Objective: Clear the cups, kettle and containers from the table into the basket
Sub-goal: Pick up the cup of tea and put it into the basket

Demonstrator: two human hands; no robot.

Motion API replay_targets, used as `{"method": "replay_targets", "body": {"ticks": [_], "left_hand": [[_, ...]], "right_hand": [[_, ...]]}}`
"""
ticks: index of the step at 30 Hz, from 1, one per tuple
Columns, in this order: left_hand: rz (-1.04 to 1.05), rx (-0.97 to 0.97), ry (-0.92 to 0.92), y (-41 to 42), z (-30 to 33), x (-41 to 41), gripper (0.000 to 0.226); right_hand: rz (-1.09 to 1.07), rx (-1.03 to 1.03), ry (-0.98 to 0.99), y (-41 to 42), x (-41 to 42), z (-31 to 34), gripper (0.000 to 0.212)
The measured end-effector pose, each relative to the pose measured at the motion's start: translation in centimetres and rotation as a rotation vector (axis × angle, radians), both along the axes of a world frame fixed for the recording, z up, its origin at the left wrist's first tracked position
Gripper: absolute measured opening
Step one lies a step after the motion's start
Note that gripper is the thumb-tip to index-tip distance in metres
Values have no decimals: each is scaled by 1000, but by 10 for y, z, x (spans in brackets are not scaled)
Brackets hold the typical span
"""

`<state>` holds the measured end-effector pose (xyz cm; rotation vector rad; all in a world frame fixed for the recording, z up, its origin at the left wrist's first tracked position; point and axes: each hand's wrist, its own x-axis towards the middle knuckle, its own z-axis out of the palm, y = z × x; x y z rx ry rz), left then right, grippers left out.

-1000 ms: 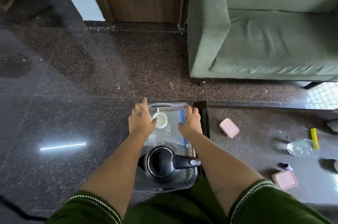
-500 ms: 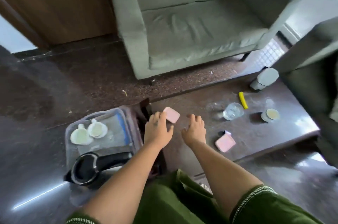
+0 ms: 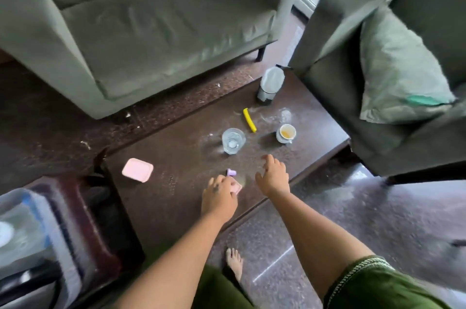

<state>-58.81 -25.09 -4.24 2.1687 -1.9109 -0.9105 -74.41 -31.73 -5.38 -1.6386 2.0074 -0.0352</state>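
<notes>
- A bare foot (image 3: 235,264) is standing on the glossy floor (image 3: 378,220), just before the near edge of the dark desk (image 3: 176,197).
- The basket (image 3: 30,238) is sitting low at the left, blurred and cut off by the frame; what is lying inside is hard to make out.
- The left hand (image 3: 219,198) is resting over a pink container (image 3: 237,188) close to the near desk edge, fingers curled; whether it is gripping cannot be told, as the hand is hiding most of it.
- The right hand (image 3: 273,177) is hovering just beside it, fingers spread apart and holding nothing.
- A small purple piece (image 3: 232,172) is lying between the hands; a second pink container (image 3: 137,170) is lying well to the left, near the desk's left edge.
- Farther on, a clear glass (image 3: 233,140), a yellow stick (image 3: 249,120) and a white cup (image 3: 286,133) with yellowish liquid are standing apart with open surface around them.
- A grey canister (image 3: 270,84) is standing at the far corner.
- No writing is readable anywhere.
- Two green sofas (image 3: 141,31) are closing in the far and right sides.
</notes>
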Motion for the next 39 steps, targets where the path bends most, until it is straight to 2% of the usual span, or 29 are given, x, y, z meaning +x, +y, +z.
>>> {"method": "replay_targets", "body": {"ticks": [3,9,12,15,18,21,24,28,30,33,37,39], "left_hand": [[-76,46,32,-26,-15,-26,42],[-129,45,-3,-86,-68,-65,50],[-141,26,3,-109,-89,-77,52],[-165,-13,-14,-125,-107,-85,52],[-178,-55,-4,-134,-117,-90,51],[-179,-64,3,-133,-121,-87,50],[-149,-20,15,-121,-120,-77,49],[-86,31,6,-99,-107,-60,48],[-46,46,11,-91,-95,-52,47],[76,89,106,-79,-71,-40,47],[291,172,332,-59,-29,-17,46],[508,175,551,-48,-5,-5,43]], "right_hand": [[-68,13,14,-27,-30,-16,57],[-161,13,31,-101,-72,-60,70],[-146,19,59,-135,-87,-81,84],[-146,30,49,-163,-93,-97,90],[-140,107,-5,-177,-92,-110,83],[-130,112,8,-179,-90,-116,59],[-135,125,-12,-167,-87,-111,47],[-153,133,-98,-130,-72,-99,52],[-147,113,-116,-109,-59,-84,60],[-85,64,-155,-77,-34,-54,73],[13,2,-195,-40,9,-4,67],[110,4,-294,-24,34,20,64]]}}
